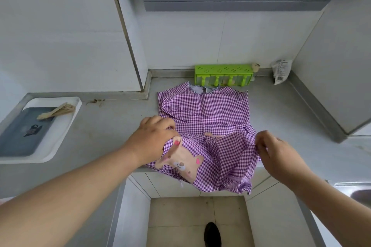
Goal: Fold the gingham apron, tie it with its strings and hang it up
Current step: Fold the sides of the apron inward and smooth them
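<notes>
From the head camera we saw the gingham apron (202, 120) spread on the grey desk (112, 126), its neck end toward the back wall and its lower part, with a bear patch (181, 162), bunched and hanging over the front edge. Our left hand (153, 138) pressed down on the apron's left side with fingers curled into the cloth. Our right hand (275, 154) pinched a lifted fold at the apron's right edge. We could not make out the strings.

Just behind the neck end stood a green rack (223, 75) against the wall, with a small packet (281, 71) to its right in the corner. Well to the left lay a white tray (66, 126) holding a dark board (26, 132) and a bundle of wooden sticks (58, 110). A dark shoe (212, 233) showed on the tiled floor below.
</notes>
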{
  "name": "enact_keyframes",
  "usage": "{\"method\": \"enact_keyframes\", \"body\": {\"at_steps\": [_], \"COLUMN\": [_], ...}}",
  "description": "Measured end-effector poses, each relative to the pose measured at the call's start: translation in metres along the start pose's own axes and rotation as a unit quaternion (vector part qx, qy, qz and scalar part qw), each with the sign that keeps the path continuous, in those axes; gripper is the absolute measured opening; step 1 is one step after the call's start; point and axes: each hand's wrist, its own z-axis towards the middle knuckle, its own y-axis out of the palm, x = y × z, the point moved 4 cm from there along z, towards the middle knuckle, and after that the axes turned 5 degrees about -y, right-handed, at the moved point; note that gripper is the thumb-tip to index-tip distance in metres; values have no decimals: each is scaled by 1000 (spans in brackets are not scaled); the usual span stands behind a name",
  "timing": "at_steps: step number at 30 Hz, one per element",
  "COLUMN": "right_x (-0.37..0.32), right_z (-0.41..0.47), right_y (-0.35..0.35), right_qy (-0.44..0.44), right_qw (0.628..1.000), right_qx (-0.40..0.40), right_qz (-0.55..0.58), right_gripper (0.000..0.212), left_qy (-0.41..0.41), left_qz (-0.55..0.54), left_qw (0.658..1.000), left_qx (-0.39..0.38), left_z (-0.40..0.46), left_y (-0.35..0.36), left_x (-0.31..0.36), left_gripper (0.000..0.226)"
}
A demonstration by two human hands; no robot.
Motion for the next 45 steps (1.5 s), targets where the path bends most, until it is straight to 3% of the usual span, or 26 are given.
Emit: {"method": "enact_keyframes", "body": {"at_steps": [2,4,9,12,15,18,19,20,22,23,24,26,30,32,36,40,45], "right_x": [-2,-4,-7,-4,2,5,6,6,13,25,36,52,59,56,52,51,51], "right_z": [0,0,4,3,0,1,5,10,24,31,36,40,36,37,42,46,52], "right_y": [7,13,20,26,33,30,26,19,4,2,1,3,0,1,6,4,12], "right_qy": [4,5,-17,-53,-46,-11,25,75,193,255,311,374,392,386,349,328,303], "right_qw": [998,994,981,964,941,913,906,879,739,680,659,695,773,798,890,917,934], "right_qx": [-68,-110,-193,-261,-335,-406,-395,-345,-146,-46,26,78,89,81,12,-5,-46], "right_qz": [-14,-17,15,6,-6,44,151,321,629,686,684,609,491,455,294,227,184], "right_gripper": [9,15,39,31,19,17,19,23,24,24,24,24,13,14,18,29,24], "left_qy": [-2,-31,-65,-46,-4,-54,-122,-219,-373,-387,-388,-403,-436,-445,-447,-421,-412], "left_qz": [-49,-95,-146,-135,-74,-178,-267,-372,-562,-614,-638,-623,-618,-618,-614,-636,-604], "left_qw": [996,983,954,947,937,908,892,853,706,654,629,634,634,631,629,625,664], "left_qx": [-78,-157,-253,-287,-341,-375,-343,-291,-216,-212,-216,-216,-161,-147,-167,-165,-156], "left_z": [0,1,2,0,-3,-6,-4,-2,-2,0,1,1,2,2,0,2,6], "left_y": [1,3,16,22,29,38,38,35,38,42,46,55,64,65,69,65,68], "left_x": [4,6,0,1,4,3,-2,-7,-16,-19,-21,-27,-40,-43,-42,-40,-55], "left_gripper": [66,72,47,38,43,24,14,19,33,39,44,47,36,34,34,33,47]}}
